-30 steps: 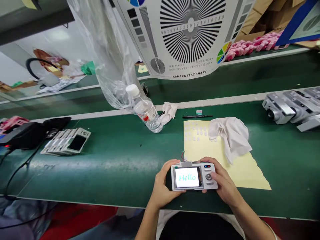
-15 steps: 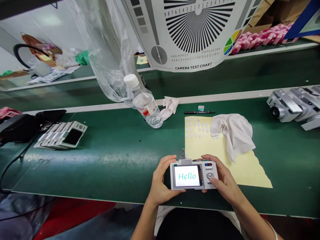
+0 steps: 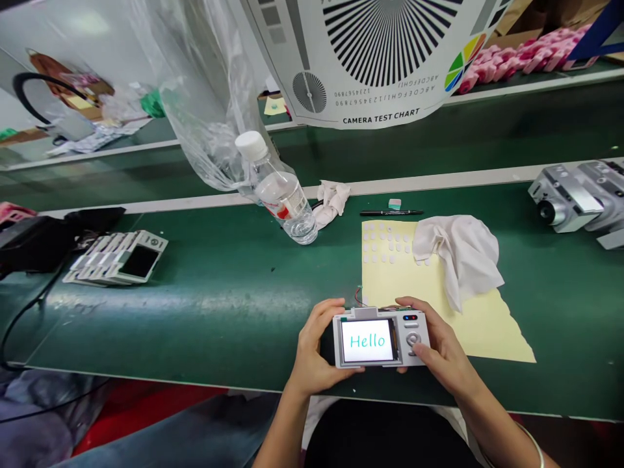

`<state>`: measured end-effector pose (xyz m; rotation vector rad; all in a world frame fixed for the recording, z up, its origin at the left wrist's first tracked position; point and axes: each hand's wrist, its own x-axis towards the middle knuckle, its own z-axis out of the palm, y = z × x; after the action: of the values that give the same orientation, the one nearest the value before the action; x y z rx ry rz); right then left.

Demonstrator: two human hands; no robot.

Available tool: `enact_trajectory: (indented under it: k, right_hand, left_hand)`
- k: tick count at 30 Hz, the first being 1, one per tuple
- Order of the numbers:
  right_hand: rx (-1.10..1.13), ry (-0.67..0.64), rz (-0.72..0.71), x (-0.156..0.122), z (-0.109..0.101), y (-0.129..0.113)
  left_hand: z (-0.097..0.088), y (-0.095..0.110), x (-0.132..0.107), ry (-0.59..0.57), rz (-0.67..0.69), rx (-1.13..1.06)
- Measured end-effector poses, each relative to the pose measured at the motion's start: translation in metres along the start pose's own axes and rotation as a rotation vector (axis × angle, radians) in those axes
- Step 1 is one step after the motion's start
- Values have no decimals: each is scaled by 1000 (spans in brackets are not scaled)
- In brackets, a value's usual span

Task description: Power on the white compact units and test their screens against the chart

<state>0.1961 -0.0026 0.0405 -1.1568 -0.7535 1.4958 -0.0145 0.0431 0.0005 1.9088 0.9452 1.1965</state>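
Observation:
I hold a small silver camera [image 3: 380, 338] in both hands just above the near edge of the green bench [image 3: 219, 305]. Its lit screen reads "Hello". My left hand [image 3: 314, 348] wraps around the camera's left end. My right hand [image 3: 439, 348] grips the right end, thumb resting by the round button pad. Thin red and dark wires stick out behind the camera's top.
A yellow sheet [image 3: 480, 325] with small white pads lies just beyond, a white cloth [image 3: 463, 250] on it. A water bottle [image 3: 280, 195], pen [image 3: 390, 212], stacked camera backs [image 3: 117, 259], silver cameras [image 3: 570, 198] and a camera test chart [image 3: 380, 62] surround.
The view has tilted down and shifted slightly. The camera stays in both hands with the same "Hello" screen.

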Motion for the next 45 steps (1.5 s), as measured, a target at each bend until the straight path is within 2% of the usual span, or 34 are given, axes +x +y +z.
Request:
enact_trajectory:
  k: [14,26,45]
  right_hand:
    - [25,-16,-17,0,-3,3]
    - [3,-130,4,1,-11,6]
    - [3,-122,-4,1,-9,3]
  left_hand:
    - [0,2,4,-10,48,8]
    - [0,0,3,-2,57,3]
    - [0,0,2,0,52,5]
